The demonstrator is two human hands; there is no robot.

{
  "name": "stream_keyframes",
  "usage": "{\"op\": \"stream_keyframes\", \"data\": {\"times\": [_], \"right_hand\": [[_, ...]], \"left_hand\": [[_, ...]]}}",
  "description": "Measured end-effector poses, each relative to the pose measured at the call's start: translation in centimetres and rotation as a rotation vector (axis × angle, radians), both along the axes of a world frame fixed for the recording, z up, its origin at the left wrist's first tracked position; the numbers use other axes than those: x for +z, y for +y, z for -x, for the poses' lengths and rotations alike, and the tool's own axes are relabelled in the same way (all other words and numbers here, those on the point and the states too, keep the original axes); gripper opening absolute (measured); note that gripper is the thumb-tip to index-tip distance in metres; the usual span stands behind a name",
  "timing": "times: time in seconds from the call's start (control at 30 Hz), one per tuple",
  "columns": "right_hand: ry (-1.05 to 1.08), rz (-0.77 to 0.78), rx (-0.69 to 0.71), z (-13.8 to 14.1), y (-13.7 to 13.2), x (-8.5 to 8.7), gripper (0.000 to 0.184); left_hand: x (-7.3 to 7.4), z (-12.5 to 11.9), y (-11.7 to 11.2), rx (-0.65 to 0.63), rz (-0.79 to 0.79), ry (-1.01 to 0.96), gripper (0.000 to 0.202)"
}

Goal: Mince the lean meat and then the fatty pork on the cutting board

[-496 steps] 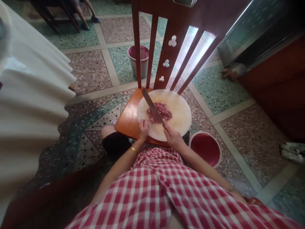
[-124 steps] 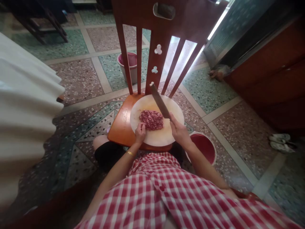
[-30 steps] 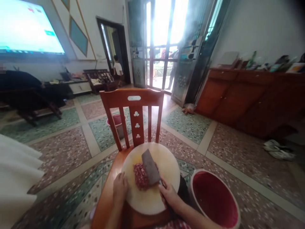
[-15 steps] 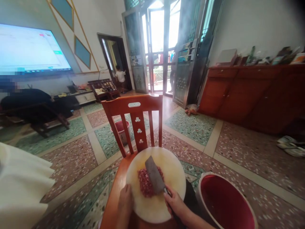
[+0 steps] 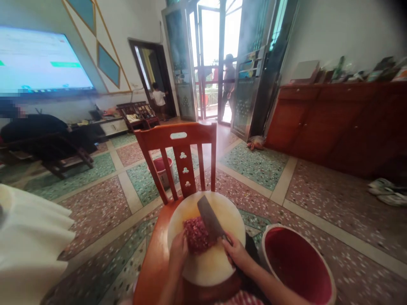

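Note:
A round, pale chopping board (image 5: pixel 210 271) lies on the seat of a reddish wooden chair (image 5: pixel 149 254). On it, slightly left of centre, sits a flat heap of red minced meat (image 5: pixel 195 237). My right hand (image 5: pixel 235 252) is closed around the handle of a cleaver (image 5: pixel 210 218). The cleaver's broad blade slants up and left over the right side of the mince, covering part of it. At the heap's left edge is my left hand (image 5: pixel 178 250), fingers stretched out against or just beside the meat. Its fingertips are partly blurred.
A large red-lined bucket (image 5: pixel 297 262) stands to the right, and a smaller bucket (image 5: pixel 163 165) behind the chair back. Pale draped cloth (image 5: pixel 32 245) hangs at left. Farther off are a seated person (image 5: pixel 34 131), people near the doorways, a cabinet (image 5: pixel 318 118) and shoes (image 5: pixel 388 190).
My left hand has moved from the board's left rim inward to the mince. The cleaver has shifted slightly right and up, uncovering more mince. A person outside the door shows more fully.

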State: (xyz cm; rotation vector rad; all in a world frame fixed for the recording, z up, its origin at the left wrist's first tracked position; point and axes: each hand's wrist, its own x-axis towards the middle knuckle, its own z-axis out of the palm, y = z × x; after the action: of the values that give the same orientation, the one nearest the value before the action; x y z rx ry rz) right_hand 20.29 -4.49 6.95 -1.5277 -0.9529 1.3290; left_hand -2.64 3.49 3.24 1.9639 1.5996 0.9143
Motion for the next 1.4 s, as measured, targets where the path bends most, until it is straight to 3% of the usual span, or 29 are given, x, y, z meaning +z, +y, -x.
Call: {"op": "stream_keyframes", "data": {"times": [0.13, 0.23, 0.33, 0.53, 0.7, 0.9, 1.03, 1.17, 1.33, 1.4], "right_hand": [[-0.311, -0.11, 0.018, -3.9, 0.5, 1.1, 0.045], [-0.591, -0.184, 0.129, -6.9, 1.9, 1.0, 0.039], [-0.804, -0.164, 0.26, -8.6, 3.6, 0.7, 0.04], [-0.888, -0.136, 0.443, -7.2, 6.0, 0.7, 0.037], [-0.883, -0.172, 0.584, -4.4, 5.2, 0.7, 0.038], [-0.995, -0.262, 0.778, -5.9, 5.2, 3.0, 0.039], [-1.141, -0.394, 0.867, -7.1, 9.3, 4.0, 0.038], [-1.187, -0.494, 0.958, -5.6, 14.8, 3.7, 0.036], [-1.121, -0.539, 1.088, -3.3, 19.9, 3.2, 0.034], [-1.095, -0.55, 1.136, -3.0, 21.2, 2.9, 0.033]], "left_hand": [[0.7, -1.3, -0.8, 0.031, 0.021, -0.051, 0.033], [-0.3, -1.0, -1.3, 0.068, 0.016, -0.083, 0.033], [-1.4, -0.7, -2.0, 0.109, 0.017, -0.092, 0.033], [-2.6, -0.7, -2.9, 0.149, 0.037, -0.136, 0.032], [-2.9, -1.2, -3.0, 0.174, 0.06, -0.165, 0.032], [-2.9, -1.3, -3.5, 0.191, 0.064, -0.218, 0.032], [-2.6, -1.4, -4.0, 0.234, 0.071, -0.247, 0.032], [-1.6, -1.2, -3.8, 0.298, 0.086, -0.315, 0.033], [0.3, 0.6, -0.4, 0.42, -0.048, -0.291, 0.042], [0.6, 1.4, 1.6, 0.389, -0.065, -0.266, 0.042]]}}
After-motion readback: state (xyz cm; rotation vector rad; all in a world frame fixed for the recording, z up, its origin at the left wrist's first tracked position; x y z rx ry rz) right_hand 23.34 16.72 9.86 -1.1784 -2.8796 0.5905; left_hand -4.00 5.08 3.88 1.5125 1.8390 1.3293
